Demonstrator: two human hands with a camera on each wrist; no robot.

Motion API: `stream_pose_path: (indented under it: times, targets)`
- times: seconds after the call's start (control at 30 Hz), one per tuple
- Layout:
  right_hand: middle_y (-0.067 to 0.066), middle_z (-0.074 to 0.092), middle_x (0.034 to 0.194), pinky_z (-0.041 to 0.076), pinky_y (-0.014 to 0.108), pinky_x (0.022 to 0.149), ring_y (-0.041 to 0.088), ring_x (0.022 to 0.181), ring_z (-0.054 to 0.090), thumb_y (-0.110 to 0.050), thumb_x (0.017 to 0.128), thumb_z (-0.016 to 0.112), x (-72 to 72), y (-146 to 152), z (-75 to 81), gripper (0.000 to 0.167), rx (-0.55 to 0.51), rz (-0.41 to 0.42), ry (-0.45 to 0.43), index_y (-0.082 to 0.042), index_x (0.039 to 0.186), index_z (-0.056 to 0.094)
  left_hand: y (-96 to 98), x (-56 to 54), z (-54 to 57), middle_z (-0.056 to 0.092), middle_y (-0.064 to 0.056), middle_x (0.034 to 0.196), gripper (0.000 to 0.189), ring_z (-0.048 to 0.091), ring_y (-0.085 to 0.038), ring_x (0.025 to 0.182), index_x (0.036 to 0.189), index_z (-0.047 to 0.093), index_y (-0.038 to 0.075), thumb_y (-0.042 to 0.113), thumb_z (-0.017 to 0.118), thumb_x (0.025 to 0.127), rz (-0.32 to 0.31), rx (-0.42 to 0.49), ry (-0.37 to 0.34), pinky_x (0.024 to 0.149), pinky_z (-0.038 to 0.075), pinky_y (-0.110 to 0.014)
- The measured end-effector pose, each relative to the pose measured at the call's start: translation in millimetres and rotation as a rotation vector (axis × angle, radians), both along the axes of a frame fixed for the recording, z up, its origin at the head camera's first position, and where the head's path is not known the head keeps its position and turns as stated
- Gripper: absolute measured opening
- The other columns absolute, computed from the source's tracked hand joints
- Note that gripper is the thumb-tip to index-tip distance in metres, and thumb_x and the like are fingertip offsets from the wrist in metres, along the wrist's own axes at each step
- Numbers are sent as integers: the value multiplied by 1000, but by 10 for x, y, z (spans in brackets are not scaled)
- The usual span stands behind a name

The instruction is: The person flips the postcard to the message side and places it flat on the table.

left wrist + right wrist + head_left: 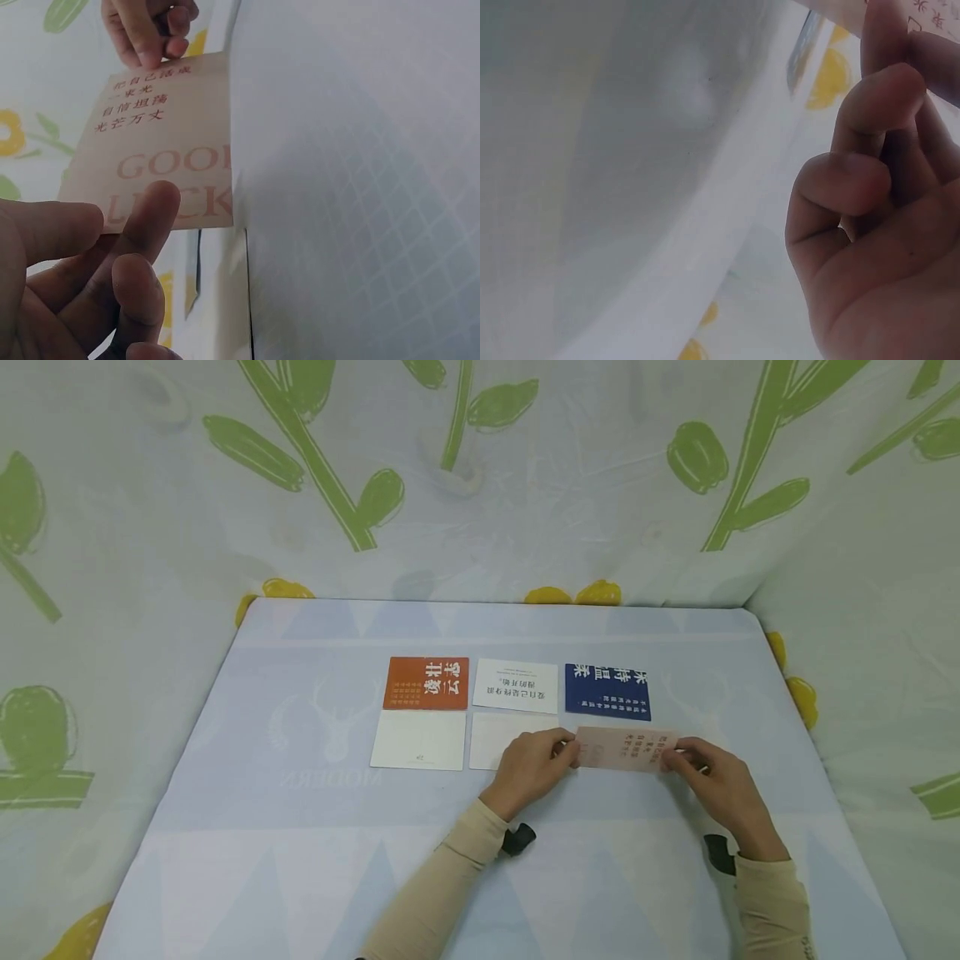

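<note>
Between both hands is a pink card [611, 749] with red writing; "GOOD LUCK" and lines of Chinese characters show on it in the left wrist view. My left hand [531, 768] pinches its left end between thumb and fingers. At the opposite end my right hand [720, 785] pinches the card, its other fingers curled in the right wrist view. Just beyond the card lies a dark blue card [608, 692] with white characters. Partly behind the left hand is a blank whitish card [491, 739].
An orange card [408, 683] and a white card with black text [515, 685] continue the far row. Below the orange one lies another whitish card [418, 740]. They rest on a pale blue patterned table [300, 860], with leaf-print fabric [585, 485] around it.
</note>
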State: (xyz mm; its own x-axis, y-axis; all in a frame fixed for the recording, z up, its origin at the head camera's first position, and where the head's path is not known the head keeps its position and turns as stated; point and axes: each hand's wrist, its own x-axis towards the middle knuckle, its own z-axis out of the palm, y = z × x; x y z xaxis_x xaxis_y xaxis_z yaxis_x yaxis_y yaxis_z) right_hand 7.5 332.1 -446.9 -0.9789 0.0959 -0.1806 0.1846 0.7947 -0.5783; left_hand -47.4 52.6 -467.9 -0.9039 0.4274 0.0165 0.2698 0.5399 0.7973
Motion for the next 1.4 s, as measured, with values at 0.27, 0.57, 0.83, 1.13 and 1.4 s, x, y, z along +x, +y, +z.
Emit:
stream_pose_path:
  times: [0.27, 0.57, 0.83, 1.13, 1.4]
  targets:
    - [10, 73, 103, 45, 29, 61, 24, 85, 59, -44, 104, 55, -6, 16, -6, 40, 0, 21, 66, -9, 119, 68, -16, -14, 6, 73, 15, 83, 25, 58, 3, 68, 111, 77, 18, 33, 58, 103, -2, 35, 19, 58, 44, -18]
    - [5, 74, 106, 47, 18, 73, 6, 91, 59, -30, 106, 56, 6, 25, -24, 26, -30, 66, 185, -14, 122, 69, -25, -36, 28, 73, 12, 95, 26, 58, 1, 73, 116, 76, 18, 32, 58, 103, -2, 71, -2, 62, 47, -18]
    - [7, 74, 111, 47, 18, 74, 11, 91, 61, -26, 107, 54, -12, 22, -50, 27, -32, 50, 194, -15, 127, 68, -33, -49, 25, 72, 8, 108, 26, 56, -2, 74, 121, 74, 18, 27, 58, 102, -6, 73, 14, 65, 46, -19]
    - [14, 70, 115, 46, 23, 69, 24, 94, 64, -21, 108, 52, -6, 18, 1, 27, -56, 40, 188, -13, 128, 68, -45, -56, 13, 71, 6, 106, 27, 54, -5, 76, 124, 73, 17, 21, 56, 103, -12, 76, 50, 67, 45, -19]
    - [12, 66, 124, 42, 21, 72, 9, 92, 56, -31, 109, 48, -7, 31, -20, 32, -67, 48, 180, -13, 127, 68, -64, -59, -6, 70, 5, 111, 29, 56, -7, 82, 125, 73, 17, 21, 52, 105, -9, 83, 44, 72, 46, -20]
